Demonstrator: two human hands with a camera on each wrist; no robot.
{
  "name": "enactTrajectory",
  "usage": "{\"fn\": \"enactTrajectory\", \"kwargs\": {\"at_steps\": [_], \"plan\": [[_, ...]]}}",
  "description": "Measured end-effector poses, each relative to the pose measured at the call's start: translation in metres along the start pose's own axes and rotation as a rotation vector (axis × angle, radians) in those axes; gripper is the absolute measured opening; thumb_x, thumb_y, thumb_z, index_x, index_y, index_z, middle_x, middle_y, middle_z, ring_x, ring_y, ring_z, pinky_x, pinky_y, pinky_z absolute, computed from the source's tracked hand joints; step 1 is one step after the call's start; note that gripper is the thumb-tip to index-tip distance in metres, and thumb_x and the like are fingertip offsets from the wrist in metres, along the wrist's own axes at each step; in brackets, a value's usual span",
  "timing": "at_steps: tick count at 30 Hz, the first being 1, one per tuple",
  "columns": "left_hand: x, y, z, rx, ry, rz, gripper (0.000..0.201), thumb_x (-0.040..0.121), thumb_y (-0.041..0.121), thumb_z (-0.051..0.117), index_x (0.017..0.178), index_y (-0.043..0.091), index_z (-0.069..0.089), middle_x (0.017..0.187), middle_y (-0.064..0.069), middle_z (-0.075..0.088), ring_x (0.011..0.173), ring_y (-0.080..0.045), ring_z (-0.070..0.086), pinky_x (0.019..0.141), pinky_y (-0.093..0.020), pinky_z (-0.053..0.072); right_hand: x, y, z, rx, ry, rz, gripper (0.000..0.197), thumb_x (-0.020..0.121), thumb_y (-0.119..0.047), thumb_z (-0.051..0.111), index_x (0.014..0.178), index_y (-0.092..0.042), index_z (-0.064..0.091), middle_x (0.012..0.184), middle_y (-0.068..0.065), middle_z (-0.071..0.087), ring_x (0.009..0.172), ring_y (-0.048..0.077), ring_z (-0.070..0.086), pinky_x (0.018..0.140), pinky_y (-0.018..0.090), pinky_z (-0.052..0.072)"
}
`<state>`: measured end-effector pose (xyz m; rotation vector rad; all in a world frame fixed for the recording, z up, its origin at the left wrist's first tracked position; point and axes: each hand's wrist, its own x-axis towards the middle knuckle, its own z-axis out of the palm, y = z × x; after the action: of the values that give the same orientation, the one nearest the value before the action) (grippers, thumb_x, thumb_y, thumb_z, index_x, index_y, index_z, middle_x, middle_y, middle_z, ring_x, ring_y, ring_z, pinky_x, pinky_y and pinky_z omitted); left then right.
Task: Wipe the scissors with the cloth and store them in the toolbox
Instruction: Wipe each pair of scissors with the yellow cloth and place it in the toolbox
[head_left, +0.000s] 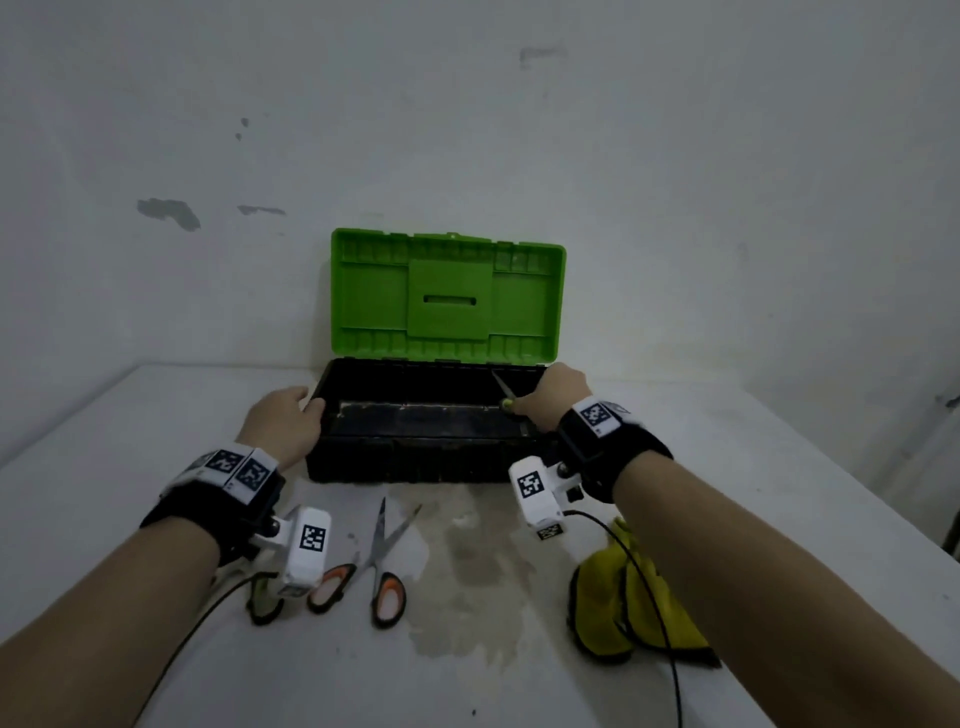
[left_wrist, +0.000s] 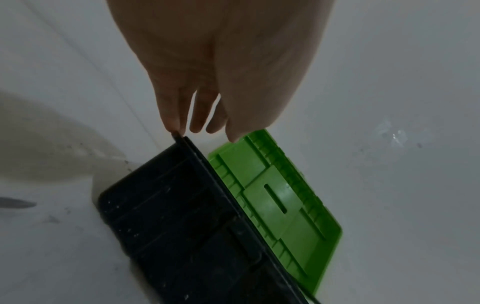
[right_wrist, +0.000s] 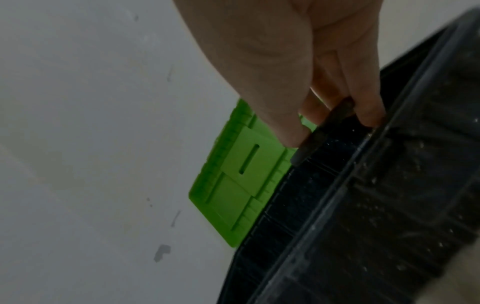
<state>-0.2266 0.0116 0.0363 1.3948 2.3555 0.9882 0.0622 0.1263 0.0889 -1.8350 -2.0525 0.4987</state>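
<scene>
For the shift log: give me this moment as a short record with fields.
toolbox: black base on the table, green lid open and upright
left hand: fingers straight, touching the toolbox's left end rim
right hand: grips a pair of scissors over the toolbox's right end, blade pointing up and away
orange-handled scissors: lie open on the table in front of the toolbox
yellow cloth: bunched on the table under the right forearm

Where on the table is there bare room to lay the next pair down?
Bare table lies left of the toolbox, and a stained patch sits between the orange scissors and the yellow cloth. It is crowded near the left wrist, where another pair lies beside them.
</scene>
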Motion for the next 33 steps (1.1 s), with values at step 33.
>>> {"fn": "enactTrajectory", "kwargs": {"at_steps": [33], "plan": [[-0.022, -0.030, -0.003, -0.300, -0.054, -0.090, 0.037, 0.097, 0.020, 0.060, 0.131, 0.005, 0.060, 0.121, -0.015, 0.065, 0.107, -0.031, 0.062, 0.099, -0.043, 0.050, -0.028, 0.022, 0.014, 0.019, 0.000, -0.115, 0.027, 0.081, -0.039, 0.064, 0.077, -0.014, 0.070, 0.081, 0.008, 0.069, 0.078, 0.027, 0.065, 0.068, 0.027, 0.049]]}}
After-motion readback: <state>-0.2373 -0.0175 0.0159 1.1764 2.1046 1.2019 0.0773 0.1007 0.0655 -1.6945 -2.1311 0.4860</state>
